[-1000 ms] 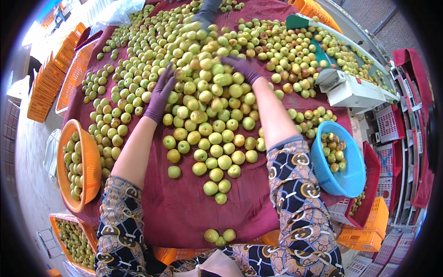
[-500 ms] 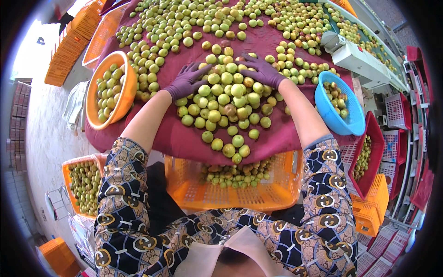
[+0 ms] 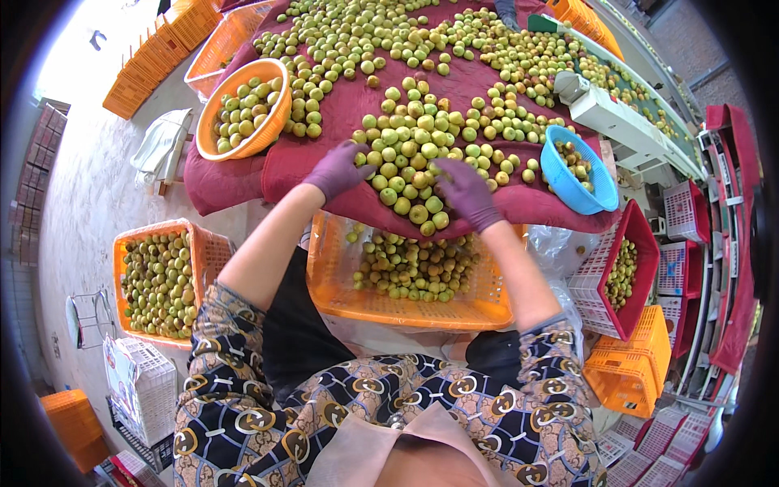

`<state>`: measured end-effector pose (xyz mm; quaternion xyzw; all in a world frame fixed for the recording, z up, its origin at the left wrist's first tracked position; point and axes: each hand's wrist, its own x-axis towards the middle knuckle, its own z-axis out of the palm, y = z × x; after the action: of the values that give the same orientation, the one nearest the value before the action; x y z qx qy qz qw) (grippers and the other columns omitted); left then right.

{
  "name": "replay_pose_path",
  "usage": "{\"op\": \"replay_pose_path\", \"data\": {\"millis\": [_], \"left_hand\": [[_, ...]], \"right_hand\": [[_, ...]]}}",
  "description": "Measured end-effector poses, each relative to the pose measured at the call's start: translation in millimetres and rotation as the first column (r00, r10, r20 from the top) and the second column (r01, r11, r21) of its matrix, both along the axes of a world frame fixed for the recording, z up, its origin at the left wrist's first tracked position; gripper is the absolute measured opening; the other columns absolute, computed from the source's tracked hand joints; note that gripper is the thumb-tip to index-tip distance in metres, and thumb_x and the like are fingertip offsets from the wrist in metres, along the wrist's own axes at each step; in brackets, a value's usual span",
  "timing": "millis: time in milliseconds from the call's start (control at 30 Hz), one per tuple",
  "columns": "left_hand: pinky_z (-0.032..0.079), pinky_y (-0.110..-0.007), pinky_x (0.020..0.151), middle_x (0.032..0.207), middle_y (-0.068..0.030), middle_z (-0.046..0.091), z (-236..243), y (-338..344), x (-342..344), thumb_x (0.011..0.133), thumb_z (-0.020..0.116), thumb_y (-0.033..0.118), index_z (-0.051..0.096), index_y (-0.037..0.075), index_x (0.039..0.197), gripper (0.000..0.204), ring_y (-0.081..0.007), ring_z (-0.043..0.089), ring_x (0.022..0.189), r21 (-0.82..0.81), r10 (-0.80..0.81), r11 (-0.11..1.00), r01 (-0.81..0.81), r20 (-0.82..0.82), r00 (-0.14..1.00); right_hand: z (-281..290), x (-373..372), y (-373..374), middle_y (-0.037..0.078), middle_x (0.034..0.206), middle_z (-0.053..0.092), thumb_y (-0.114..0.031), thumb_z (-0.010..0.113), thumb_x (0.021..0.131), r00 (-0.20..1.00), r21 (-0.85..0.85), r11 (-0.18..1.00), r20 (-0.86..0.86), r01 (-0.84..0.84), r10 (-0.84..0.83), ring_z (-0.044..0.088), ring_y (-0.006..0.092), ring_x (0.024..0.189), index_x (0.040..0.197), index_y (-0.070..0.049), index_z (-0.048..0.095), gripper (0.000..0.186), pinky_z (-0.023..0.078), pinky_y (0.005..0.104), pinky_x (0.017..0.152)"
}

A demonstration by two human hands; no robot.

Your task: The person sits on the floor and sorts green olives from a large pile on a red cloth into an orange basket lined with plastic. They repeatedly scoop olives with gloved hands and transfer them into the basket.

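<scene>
A heap of round green-yellow fruit (image 3: 410, 144) lies near the front edge of the maroon cloth (image 3: 229, 188). My left hand (image 3: 339, 170), in a purple glove, touches the heap's left side, fingers apart and curved. On the heap's right side, my right hand (image 3: 466, 191), also gloved, has its fingers bent and apart against the fruit. Below that edge sits an orange crate (image 3: 333, 284) with browner and green fruit in it.
An orange bowl (image 3: 272, 122) and a blue bowl (image 3: 592, 195) hold fruit. Crates (image 3: 207, 268) flank me. A white machine (image 3: 613, 114) with a green belt stands right. A co-worker's gloved hand (image 3: 505, 16) is at the far edge.
Both hands have drawn back toward me from deep on the table, with fruit bunched between them. The crate below has come into view as the camera's view shifted.
</scene>
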<state>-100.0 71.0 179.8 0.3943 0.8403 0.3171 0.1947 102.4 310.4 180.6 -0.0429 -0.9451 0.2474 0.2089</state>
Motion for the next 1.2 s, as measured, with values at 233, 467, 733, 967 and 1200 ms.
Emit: {"op": "replay_pose_path", "data": {"millis": [233, 467, 733, 967, 1200], "left_hand": [[0.038, -0.046, 0.111, 0.135, -0.0131, 0.058, 6.9, -7.7, 41.1, 0.079, 0.074, 0.037, 0.057, 0.016, 0.138, 0.065, -0.034, 0.053, 0.129, -0.349, -0.191, 0.936, 0.046, -0.394, 0.899], [0.046, -0.045, 0.1, 0.123, -0.0123, 0.061, 19.1, 0.9, 35.9, 0.079, 0.075, 0.036, 0.059, 0.016, 0.132, 0.058, -0.032, 0.058, 0.119, -0.439, -0.292, 0.891, 0.114, -0.364, 0.884], [0.052, -0.044, 0.085, 0.103, -0.0126, 0.065, 10.5, 23.1, 42.8, 0.078, 0.074, 0.031, 0.061, 0.012, 0.11, 0.039, -0.0321, 0.065, 0.1, -0.348, -0.277, 0.93, 0.119, -0.449, 0.849], [0.053, -0.042, 0.081, 0.103, -0.0126, 0.067, 2.0, 37.8, 41.2, 0.078, 0.07, 0.024, 0.066, 0.01, 0.103, 0.029, -0.0302, 0.067, 0.093, -0.314, -0.237, 0.946, 0.078, -0.506, 0.83], [0.054, -0.047, 0.085, 0.108, -0.0157, 0.065, 13.4, 47.5, 42.7, 0.079, 0.074, 0.033, 0.06, 0.009, 0.111, 0.042, -0.0353, 0.066, 0.1, -0.404, -0.257, 0.911, 0.081, -0.403, 0.878]], "right_hand": [[-30.3, -15.9, -70.1, 0.015, 0.118, 0.062, -0.018, 0.059, 0.093, 0.968, 0.062, 0.994, 0.228, 0.091, -0.103, 0.064, 0.0309, 0.104, 0.119, -0.016, 0.062, 0.026, 0.052, 0.0441, 0.089], [-10.1, 27.0, 101.1, 0.007, 0.098, 0.066, -0.023, 0.058, 0.1, 0.915, -0.935, 0.275, 0.107, 0.226, -0.388, 0.064, 0.0138, 0.086, 0.115, -0.005, 0.061, 0.024, 0.052, 0.0278, 0.073], [-4.3, 2.0, 62.6, 0.006, 0.132, 0.063, -0.025, 0.06, 0.1, 0.986, -0.752, 0.637, 0.129, 0.169, -0.11, 0.064, 0.0152, 0.105, 0.135, -0.006, 0.058, 0.04, 0.053, 0.0313, 0.092], [-23.2, -18.7, -30.3, 0.016, 0.105, 0.062, -0.007, 0.06, 0.09, 0.993, 0.1, 0.993, 0.101, 0.057, -0.067, 0.062, 0.0371, 0.098, 0.122, -0.012, 0.061, 0.033, 0.051, 0.0456, 0.086], [33.3, 126.7, 89.0, -0.001, 0.072, 0.059, -0.038, 0.05, 0.103, 0.908, -0.941, 0.198, 0.184, 0.273, -0.376, 0.052, 0.009, 0.055, 0.099, -0.011, 0.064, 0.03, 0.042, 0.0214, 0.051]]}}
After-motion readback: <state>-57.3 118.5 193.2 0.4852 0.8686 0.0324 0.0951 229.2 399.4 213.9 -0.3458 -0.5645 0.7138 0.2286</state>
